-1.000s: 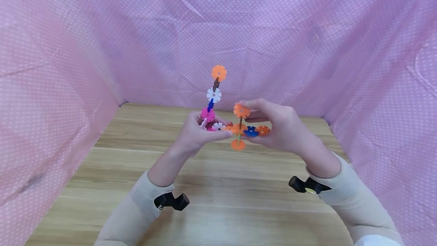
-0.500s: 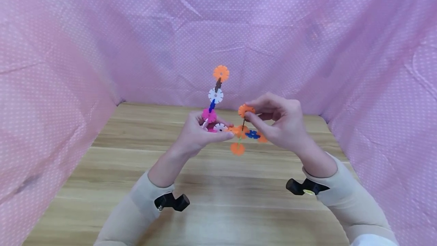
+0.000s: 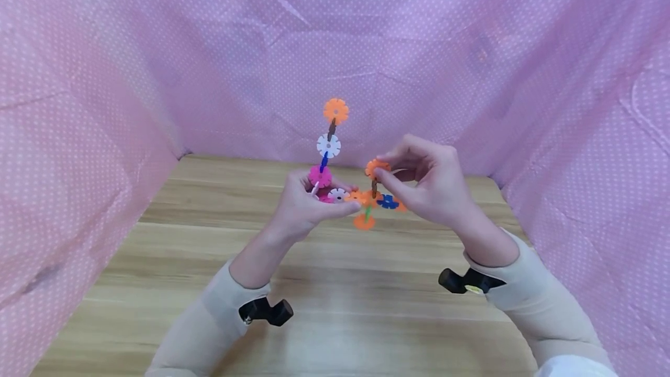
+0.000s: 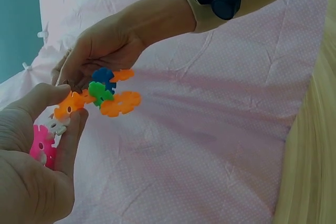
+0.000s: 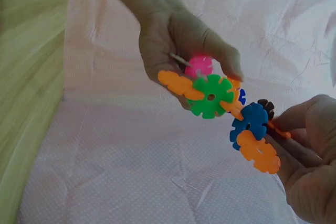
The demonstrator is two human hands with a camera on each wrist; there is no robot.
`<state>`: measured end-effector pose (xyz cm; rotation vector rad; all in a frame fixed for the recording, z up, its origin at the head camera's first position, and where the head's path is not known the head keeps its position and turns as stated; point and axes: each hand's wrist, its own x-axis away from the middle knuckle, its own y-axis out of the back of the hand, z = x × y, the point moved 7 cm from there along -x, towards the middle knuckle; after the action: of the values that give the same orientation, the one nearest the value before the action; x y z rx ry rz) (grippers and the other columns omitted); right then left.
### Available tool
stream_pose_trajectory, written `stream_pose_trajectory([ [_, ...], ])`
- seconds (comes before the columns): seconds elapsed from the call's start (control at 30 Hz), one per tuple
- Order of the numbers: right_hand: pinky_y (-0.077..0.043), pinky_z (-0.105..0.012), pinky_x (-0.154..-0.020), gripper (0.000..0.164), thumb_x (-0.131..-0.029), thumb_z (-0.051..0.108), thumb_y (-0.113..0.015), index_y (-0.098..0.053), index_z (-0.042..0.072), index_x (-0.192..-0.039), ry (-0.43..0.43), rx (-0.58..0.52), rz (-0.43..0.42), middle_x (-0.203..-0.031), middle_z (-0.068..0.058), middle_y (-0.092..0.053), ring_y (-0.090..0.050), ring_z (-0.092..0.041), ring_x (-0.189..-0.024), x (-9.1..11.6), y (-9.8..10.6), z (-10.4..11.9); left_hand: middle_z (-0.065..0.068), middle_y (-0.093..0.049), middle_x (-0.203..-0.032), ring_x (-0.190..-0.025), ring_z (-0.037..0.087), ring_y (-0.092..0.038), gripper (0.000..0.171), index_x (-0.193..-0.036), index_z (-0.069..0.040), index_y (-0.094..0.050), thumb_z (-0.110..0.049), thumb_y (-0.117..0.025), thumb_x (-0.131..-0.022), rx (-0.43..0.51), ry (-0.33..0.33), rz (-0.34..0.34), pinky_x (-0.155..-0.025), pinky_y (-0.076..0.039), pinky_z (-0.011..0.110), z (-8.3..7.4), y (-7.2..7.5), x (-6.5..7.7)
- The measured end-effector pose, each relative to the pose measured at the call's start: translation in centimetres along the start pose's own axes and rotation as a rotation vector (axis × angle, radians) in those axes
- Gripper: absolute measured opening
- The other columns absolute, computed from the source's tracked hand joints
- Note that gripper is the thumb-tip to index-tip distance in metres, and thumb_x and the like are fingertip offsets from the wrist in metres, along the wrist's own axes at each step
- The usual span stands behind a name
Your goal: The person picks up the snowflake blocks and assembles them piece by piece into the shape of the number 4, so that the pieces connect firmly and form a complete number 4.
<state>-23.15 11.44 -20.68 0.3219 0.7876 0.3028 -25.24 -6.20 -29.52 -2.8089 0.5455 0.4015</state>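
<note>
Notched plastic discs, slotted together into a branching chain, hang above the table between both hands. My left hand (image 3: 298, 205) grips the chain near a white disc (image 3: 338, 195) and an orange one, thumb along the near side. From it rises an arm with a pink disc (image 3: 320, 177), a blue one, a white one, a brown one and an orange disc (image 3: 336, 110) on top. My right hand (image 3: 439, 182) pinches another orange disc (image 3: 371, 169) above a brown disc (image 3: 374, 189). Below are a blue disc (image 5: 251, 119), a green disc (image 5: 216, 86) and further orange discs.
The wooden table (image 3: 345, 324) lies beneath the hands. Pink dotted cloth (image 3: 335, 34) hangs behind it and along both sides. Each wrist wears a black camera mount (image 3: 267, 311) over a pale sleeve (image 3: 209, 322).
My right thumb has come up from under the blue and orange discs to pinch the upper orange disc against the fingers. The left hand keeps its grip, almost still.
</note>
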Motion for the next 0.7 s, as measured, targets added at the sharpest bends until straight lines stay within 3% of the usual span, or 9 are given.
stream_pose_trajectory([
  [0.13, -0.069, -0.031, -0.07, 0.024, -0.078, -0.022, -0.08, -0.065, -0.004, -0.083, 0.043, 0.022, 0.035, -0.086, -0.021, -0.078, -0.08, -0.008, -0.082, -0.1, -0.1, 0.3, -0.003, -0.082, -0.082, -0.054, 0.005, -0.052, 0.028, -0.072, -0.007, -0.067, 0.013, -0.087, -0.075, -0.038, -0.02, -0.004, -0.048, -0.041, 0.015, -0.1, 0.2, 0.0],
  [0.27, -0.069, -0.03, -0.072, 0.023, -0.08, -0.023, -0.077, -0.064, -0.003, -0.083, 0.05, 0.011, 0.068, -0.085, -0.021, -0.078, -0.08, -0.009, -0.081, -0.3, 0.2, 0.0, 0.003, -0.084, -0.088, -0.059, 0.006, -0.064, 0.036, -0.067, -0.006, -0.057, 0.012, -0.087, -0.076, -0.062, -0.018, -0.03, -0.05, -0.048, 0.015, -0.1, 0.4, -0.1],
  [0.37, -0.069, -0.027, -0.071, 0.022, -0.084, -0.02, -0.076, -0.063, -0.003, -0.086, -0.002, 0.01, 0.099, -0.089, -0.019, -0.079, -0.08, -0.012, -0.081, -0.3, 0.4, -0.6, 0.01, -0.084, -0.093, -0.055, 0.006, -0.06, 0.034, -0.068, -0.005, -0.059, 0.009, -0.089, -0.076, -0.086, -0.01, -0.044, -0.048, -0.046, 0.015, -0.1, 0.3, -0.1],
  [0.43, -0.07, -0.029, -0.073, 0.02, -0.088, -0.019, -0.073, -0.059, -0.004, -0.088, -0.062, -0.047, 0.136, -0.091, -0.02, -0.079, -0.081, -0.015, -0.083, -0.2, 0.5, -1.3, 0.014, -0.083, -0.094, -0.052, 0.006, -0.051, 0.031, -0.07, -0.003, -0.062, 0.008, -0.09, -0.075, -0.106, -0.01, -0.048, -0.046, -0.041, 0.016, -0.1, 0.2, -0.1],
  [0.5, -0.07, -0.032, -0.075, 0.019, -0.091, -0.02, -0.069, -0.056, -0.006, -0.09, -0.115, -0.125, 0.167, -0.091, -0.018, -0.079, -0.082, -0.018, -0.085, -0.1, 0.5, -1.8, 0.016, -0.083, -0.096, -0.053, 0.006, -0.053, 0.032, -0.069, -0.004, -0.061, 0.007, -0.09, -0.076, -0.114, -0.003, -0.053, -0.047, -0.043, 0.016, 0.0, 0.1, -0.1],
  [0.6, -0.07, -0.035, -0.078, 0.018, -0.093, -0.022, -0.065, -0.053, -0.008, -0.09, -0.158, -0.237, 0.196, -0.09, -0.014, -0.079, -0.083, -0.02, -0.089, 0.1, 0.4, -2.3, 0.019, -0.082, -0.097, -0.064, 0.01, -0.072, 0.035, -0.068, -0.003, -0.058, 0.007, -0.09, -0.076, -0.115, 0.003, -0.065, -0.055, -0.057, 0.017, 0.1, 0.2, 0.0],
  [0.7, -0.07, -0.029, -0.075, 0.018, -0.091, -0.022, -0.066, -0.055, -0.009, -0.088, -0.148, -0.234, 0.182, -0.09, -0.007, -0.08, -0.082, -0.018, -0.088, 0.1, 0.6, -2.3, 0.02, -0.082, -0.098, -0.074, 0.015, -0.079, 0.035, -0.069, -0.002, -0.058, 0.008, -0.09, -0.076, -0.114, 0.0, -0.076, -0.064, -0.066, 0.022, 0.3, 0.2, 0.0],
])
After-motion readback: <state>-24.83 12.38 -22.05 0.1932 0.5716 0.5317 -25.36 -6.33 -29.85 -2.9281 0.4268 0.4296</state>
